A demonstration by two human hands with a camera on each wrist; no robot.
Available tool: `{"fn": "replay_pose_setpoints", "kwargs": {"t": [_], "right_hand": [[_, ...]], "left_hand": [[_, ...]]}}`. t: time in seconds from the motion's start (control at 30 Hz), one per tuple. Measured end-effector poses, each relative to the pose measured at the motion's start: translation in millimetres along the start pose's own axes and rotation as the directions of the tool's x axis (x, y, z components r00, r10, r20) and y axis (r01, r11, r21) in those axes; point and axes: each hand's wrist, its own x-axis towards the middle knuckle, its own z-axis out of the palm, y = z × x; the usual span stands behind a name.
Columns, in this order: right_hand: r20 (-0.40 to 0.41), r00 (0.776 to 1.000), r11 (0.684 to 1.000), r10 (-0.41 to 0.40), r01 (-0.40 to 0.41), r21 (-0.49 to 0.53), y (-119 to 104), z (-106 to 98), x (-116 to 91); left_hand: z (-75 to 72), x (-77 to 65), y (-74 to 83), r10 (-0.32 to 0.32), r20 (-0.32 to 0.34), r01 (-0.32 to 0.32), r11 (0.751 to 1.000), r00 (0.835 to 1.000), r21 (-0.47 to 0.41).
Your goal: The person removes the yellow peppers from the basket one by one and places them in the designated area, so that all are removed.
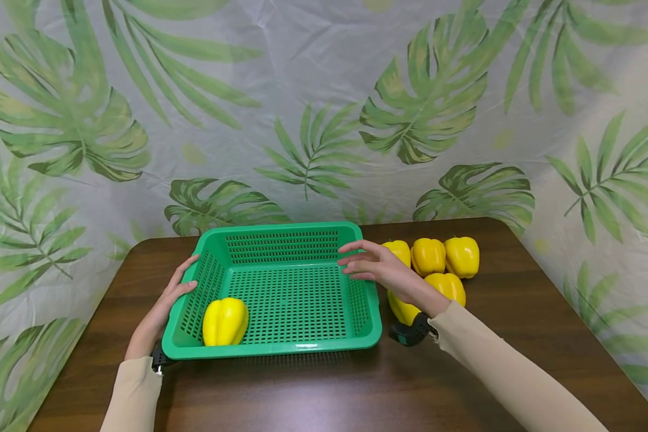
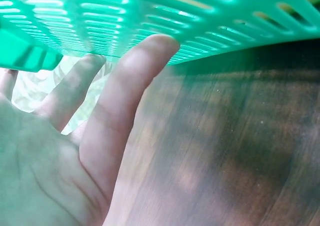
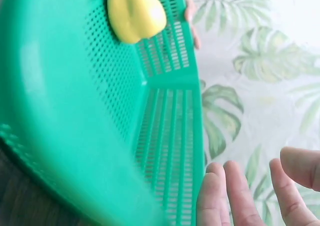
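A green plastic basket (image 1: 288, 300) with slotted walls stands on the table, one yellow bell pepper (image 1: 225, 321) in its near left corner. At the basket's left side, my left hand (image 1: 159, 303) touches the rim from outside; in the left wrist view its fingers and thumb reach out fairly straight against the slotted wall. My right hand (image 1: 380, 267) hovers by the right rim with spread fingers and holds nothing. Several more yellow bell peppers (image 1: 462, 257) lie on the table right of the basket, some partly covered by the right hand and forearm.
The brown wooden table (image 1: 524, 324) extends to both sides and in front of the basket. Behind it hangs a pale cloth (image 1: 324, 78) printed with green leaves. A dark strap with a device (image 1: 410, 330) sits on the right wrist, close to the peppers.
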Motion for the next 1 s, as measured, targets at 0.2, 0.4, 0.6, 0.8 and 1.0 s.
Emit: {"fn": "replay_pose_setpoints", "kwargs": {"t": [0.2,0.4,0.6,0.8,1.0], "right_hand": [[0.065,0.998,1.000,-0.002,0.003,-0.014,-5.7,15.9,13.4],[0.126,0.992,1.000,-0.003,0.005,-0.012,-10.2,29.7,23.9],[0.157,0.988,1.000,-0.006,0.009,-0.019,-10.9,39.8,34.6],[0.205,0.979,0.998,-0.006,0.018,-0.057,-8.0,49.7,46.5],[0.252,0.967,0.994,0.022,0.006,-0.112,-3.9,61.4,57.3]], "left_hand": [[-1.2,-0.1,-1.3,0.002,0.002,-0.002,1.000,1.000,-0.003],[-1.8,0.2,-1.8,0.000,0.003,0.000,1.000,1.000,0.002],[-1.3,0.6,-1.2,-0.001,0.004,0.001,1.000,1.000,0.003],[-1.2,0.4,-0.9,0.001,0.005,-0.001,1.000,1.000,-0.003],[-1.3,0.5,-1.0,0.010,-0.001,-0.010,1.000,1.000,0.006]]}}
